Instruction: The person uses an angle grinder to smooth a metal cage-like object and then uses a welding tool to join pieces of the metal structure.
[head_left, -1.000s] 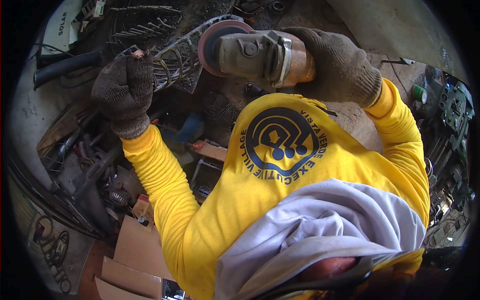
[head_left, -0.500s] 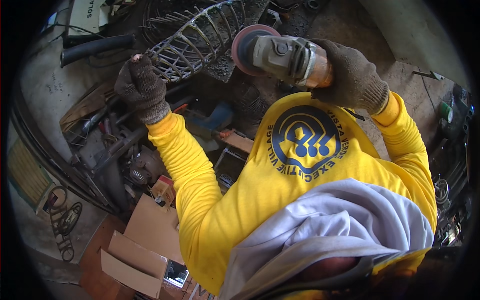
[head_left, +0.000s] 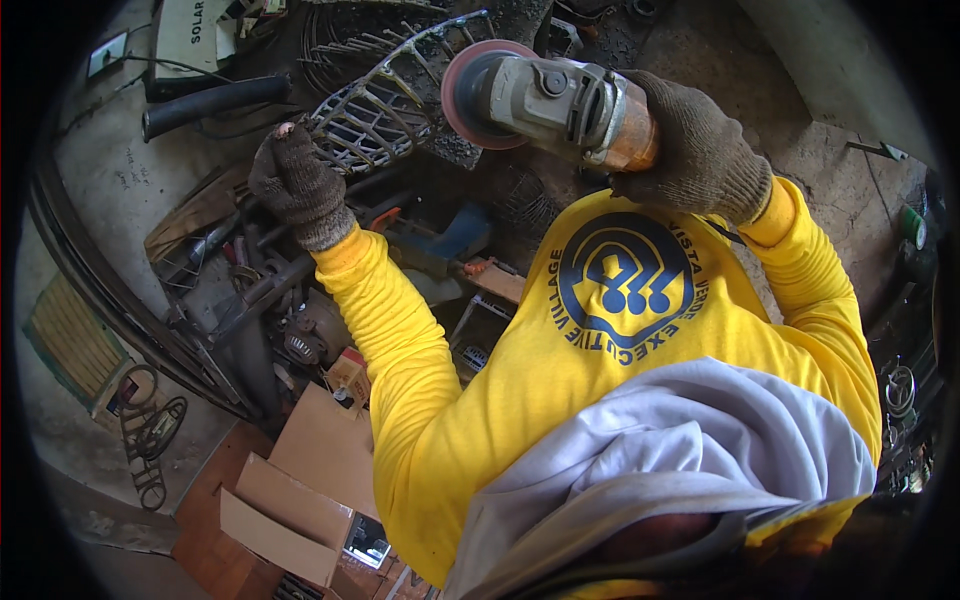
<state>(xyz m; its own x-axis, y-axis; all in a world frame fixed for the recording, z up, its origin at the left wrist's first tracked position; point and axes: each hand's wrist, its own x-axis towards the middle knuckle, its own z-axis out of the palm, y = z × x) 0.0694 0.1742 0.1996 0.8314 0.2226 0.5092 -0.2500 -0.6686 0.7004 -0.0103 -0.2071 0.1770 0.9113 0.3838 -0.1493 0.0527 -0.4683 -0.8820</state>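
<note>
My right hand (head_left: 695,150), in a brown knit glove, is wrapped round the body of an angle grinder (head_left: 560,105). The grinder's round reddish disc (head_left: 463,95) points left and overlaps the right end of a curved lattice of welded metal rods (head_left: 375,125); whether it touches the rods I cannot tell. At the lattice's left end, my gloved left hand (head_left: 300,190) is closed on it, a bare fingertip showing through the glove. The lattice lies tilted, its far side partly hidden among other metal.
A black tube (head_left: 215,105) lies at the upper left. Tools and metal bars (head_left: 250,300) crowd the area below my left hand. An opened cardboard box (head_left: 300,490) stands at the lower left, with looped cords (head_left: 150,430) farther left. A pale panel (head_left: 820,70) rises at the upper right.
The grinder has shifted left, its disc closer to the lattice and my left hand. The lattice has turned slightly in my left hand's hold. The whole view has moved a little.
</note>
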